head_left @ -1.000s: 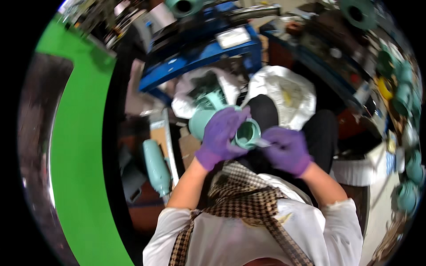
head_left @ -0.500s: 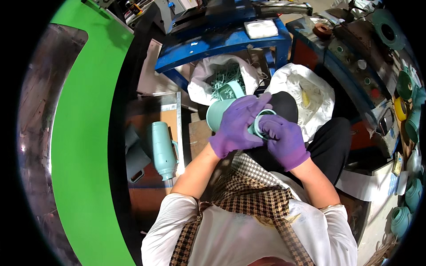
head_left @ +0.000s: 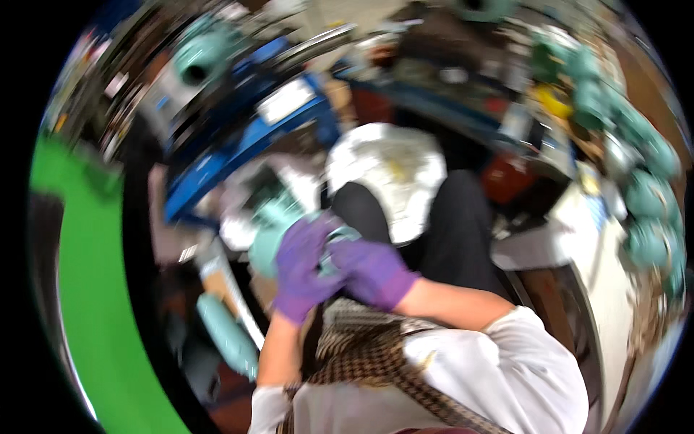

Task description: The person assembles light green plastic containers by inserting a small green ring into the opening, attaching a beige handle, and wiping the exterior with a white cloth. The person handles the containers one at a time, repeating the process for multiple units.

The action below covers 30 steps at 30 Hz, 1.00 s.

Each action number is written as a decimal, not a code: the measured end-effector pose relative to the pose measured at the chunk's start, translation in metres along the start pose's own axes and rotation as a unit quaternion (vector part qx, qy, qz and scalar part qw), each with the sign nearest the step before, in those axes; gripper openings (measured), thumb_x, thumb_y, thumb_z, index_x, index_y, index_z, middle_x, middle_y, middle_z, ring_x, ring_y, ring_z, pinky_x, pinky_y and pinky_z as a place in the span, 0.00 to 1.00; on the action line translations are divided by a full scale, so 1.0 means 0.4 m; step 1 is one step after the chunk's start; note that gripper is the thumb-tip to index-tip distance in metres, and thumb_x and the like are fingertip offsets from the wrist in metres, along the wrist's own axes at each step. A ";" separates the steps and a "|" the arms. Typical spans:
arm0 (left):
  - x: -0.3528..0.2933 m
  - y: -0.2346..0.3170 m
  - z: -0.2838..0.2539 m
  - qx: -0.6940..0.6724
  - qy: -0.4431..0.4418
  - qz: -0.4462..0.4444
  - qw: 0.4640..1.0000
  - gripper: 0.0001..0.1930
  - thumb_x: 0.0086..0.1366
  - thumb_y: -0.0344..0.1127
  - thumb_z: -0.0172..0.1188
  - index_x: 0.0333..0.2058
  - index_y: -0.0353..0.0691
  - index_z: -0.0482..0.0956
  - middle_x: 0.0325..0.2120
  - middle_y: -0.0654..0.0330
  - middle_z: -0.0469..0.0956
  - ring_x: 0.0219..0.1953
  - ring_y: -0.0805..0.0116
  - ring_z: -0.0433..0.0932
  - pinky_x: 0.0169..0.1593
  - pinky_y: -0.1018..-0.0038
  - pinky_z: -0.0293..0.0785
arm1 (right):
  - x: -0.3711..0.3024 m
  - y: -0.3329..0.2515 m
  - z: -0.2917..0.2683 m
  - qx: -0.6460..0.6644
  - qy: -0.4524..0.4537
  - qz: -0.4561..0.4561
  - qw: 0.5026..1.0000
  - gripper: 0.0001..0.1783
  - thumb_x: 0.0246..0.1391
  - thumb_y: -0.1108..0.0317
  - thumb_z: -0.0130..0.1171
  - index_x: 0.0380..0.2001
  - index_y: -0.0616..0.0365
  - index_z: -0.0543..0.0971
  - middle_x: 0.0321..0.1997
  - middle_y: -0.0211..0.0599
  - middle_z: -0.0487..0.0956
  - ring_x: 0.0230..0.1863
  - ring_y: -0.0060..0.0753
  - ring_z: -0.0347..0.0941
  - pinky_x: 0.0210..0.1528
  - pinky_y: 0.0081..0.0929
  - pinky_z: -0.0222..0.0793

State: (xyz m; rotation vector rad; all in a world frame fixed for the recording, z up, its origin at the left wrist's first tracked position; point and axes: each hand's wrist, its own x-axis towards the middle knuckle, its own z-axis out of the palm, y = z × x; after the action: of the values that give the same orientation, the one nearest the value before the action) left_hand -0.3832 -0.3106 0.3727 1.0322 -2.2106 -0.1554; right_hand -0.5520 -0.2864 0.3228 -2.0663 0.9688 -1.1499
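Gloved in purple, the left hand (head_left: 300, 264) is wrapping around a mint-green, round-bodied plastic jug (head_left: 265, 249) on the near side of a blue metal-framed bench (head_left: 206, 173), while the right hand (head_left: 370, 273) is pressing in at the jug's mouth; blur is hiding whether its fingers are gripping the rim or something else. Nearer the person than the bench's left end, a mint-green, bottle-shaped container (head_left: 225, 336) is lying on its side, where a drifting left forearm could be knocking it. Just before the bench, a white sack (head_left: 233, 226) with greenish contents is gaping behind the jug. Lying sideways, mouth to the right, the jug could be sliding toward that sack should the glove be losing hold on its smooth curve. Hands crowding at the mouth could be bumping, or nicking each other were an edge hidden there. Right of the bench, a wide-mouthed white sack (head_left: 354, 166) is standing open, possibly swallowing anything dropped forward. Far right of the bench, mint-green rounded vessels (head_left: 647, 242) are clustering.
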 end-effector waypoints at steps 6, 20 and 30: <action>-0.041 -0.032 0.043 0.011 -0.003 -0.027 1.000 0.50 0.46 0.62 0.73 0.62 0.35 0.72 0.48 0.52 0.81 0.58 0.43 0.74 0.61 0.52 0.68 | 0.016 0.021 0.028 -0.041 0.004 0.022 0.999 0.10 0.56 0.70 0.57 0.41 0.56 0.79 0.38 0.45 0.80 0.39 0.49 0.79 0.40 0.39 0.74; -0.019 0.011 0.054 0.073 -0.059 0.125 0.988 0.48 0.42 0.51 0.74 0.61 0.33 0.70 0.52 0.50 0.78 0.57 0.43 0.74 0.66 0.45 0.62 | -0.033 0.068 -0.018 -0.018 -0.082 0.023 0.996 0.08 0.44 0.72 0.61 0.31 0.62 0.78 0.28 0.53 0.79 0.31 0.60 0.75 0.33 0.46 0.69; 0.011 0.008 0.011 0.161 -0.063 0.091 0.981 0.32 0.45 0.47 0.73 0.49 0.42 0.76 0.52 0.54 0.78 0.61 0.47 0.72 0.70 0.43 0.53 | -0.164 0.012 -0.323 0.029 0.167 0.006 0.986 0.16 0.45 0.76 0.62 0.40 0.51 0.84 0.41 0.39 0.82 0.40 0.43 0.79 0.43 0.33 0.75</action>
State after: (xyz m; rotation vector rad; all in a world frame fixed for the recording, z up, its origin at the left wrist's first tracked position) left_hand -0.3900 -0.3123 0.3727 1.0035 -2.4883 0.2333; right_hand -0.6906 -0.2531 0.3489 -1.8522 1.0848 -1.5319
